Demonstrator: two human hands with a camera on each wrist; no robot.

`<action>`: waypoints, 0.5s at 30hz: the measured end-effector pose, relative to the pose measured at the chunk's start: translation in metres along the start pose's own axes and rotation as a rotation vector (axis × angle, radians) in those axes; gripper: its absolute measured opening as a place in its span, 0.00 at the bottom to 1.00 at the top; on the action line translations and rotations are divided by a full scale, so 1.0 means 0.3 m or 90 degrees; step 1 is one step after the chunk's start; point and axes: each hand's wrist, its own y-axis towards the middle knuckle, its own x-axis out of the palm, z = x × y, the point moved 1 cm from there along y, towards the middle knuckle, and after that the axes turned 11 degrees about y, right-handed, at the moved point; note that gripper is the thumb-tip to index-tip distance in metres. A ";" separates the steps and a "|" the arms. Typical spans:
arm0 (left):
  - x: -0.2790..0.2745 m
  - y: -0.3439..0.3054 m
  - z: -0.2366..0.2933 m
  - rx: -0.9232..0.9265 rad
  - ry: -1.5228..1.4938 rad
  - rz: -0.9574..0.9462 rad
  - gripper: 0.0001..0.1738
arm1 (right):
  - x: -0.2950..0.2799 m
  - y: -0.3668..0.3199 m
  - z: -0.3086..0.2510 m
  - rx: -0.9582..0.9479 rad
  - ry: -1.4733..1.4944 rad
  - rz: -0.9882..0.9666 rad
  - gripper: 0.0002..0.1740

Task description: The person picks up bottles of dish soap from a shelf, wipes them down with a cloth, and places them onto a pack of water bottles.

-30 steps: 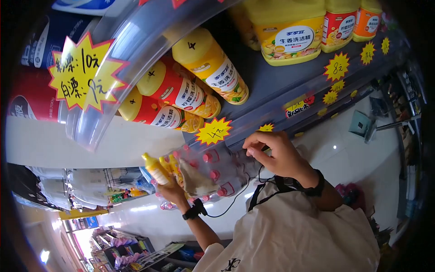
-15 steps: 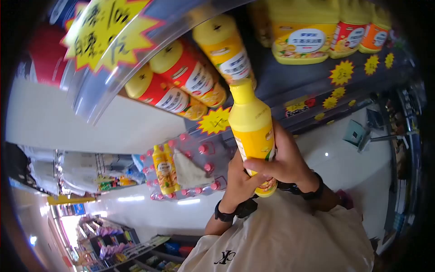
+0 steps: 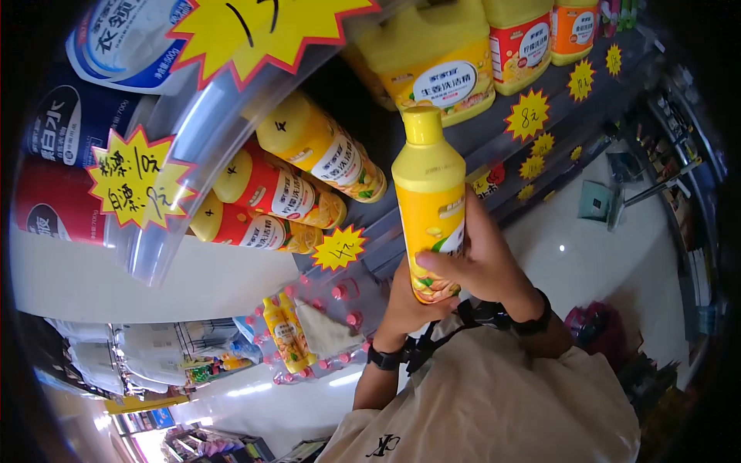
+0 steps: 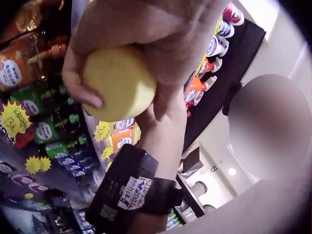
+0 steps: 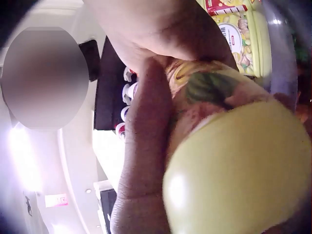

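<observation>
Two hands clasp one yellow bottle in front of the shirt, its cap pointing toward the shelf and its base toward the body. Much of its label is covered: the right hand wraps the lower side with its thumb laid across the front, and its other fingers go out of sight behind the bottle. The left hand cups the base end from the other side; in the head view most of its fingers are hidden, but the left wrist view shows fingers curled round the pale bottom. In the right wrist view that bottom fills the corner and is cut off by the edge, and which finger belongs to which hand is hard to say there.

Both forearms come up from below and converge at the bottle, a black wristband on the left one. Three leaning bottles rest on the shelf, partly behind a clear plastic strip. A large price sign is cut off at the top. Below, two more bottles lie beside a beige cloth on wrapped packs with pink caps, whose contents are hard to make out.
</observation>
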 end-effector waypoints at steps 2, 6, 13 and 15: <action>-0.049 0.040 0.033 0.019 0.043 -0.058 0.45 | -0.020 0.000 -0.035 0.043 0.014 -0.079 0.37; -0.049 0.090 0.054 0.091 0.099 0.087 0.42 | -0.020 0.016 -0.018 0.026 0.068 0.000 0.34; 0.065 0.015 0.132 0.148 0.485 0.267 0.27 | -0.010 0.218 -0.040 -0.200 -0.180 -0.003 0.39; 0.079 0.009 0.143 0.152 0.486 0.262 0.26 | -0.004 0.266 -0.005 -0.268 -0.238 -0.005 0.39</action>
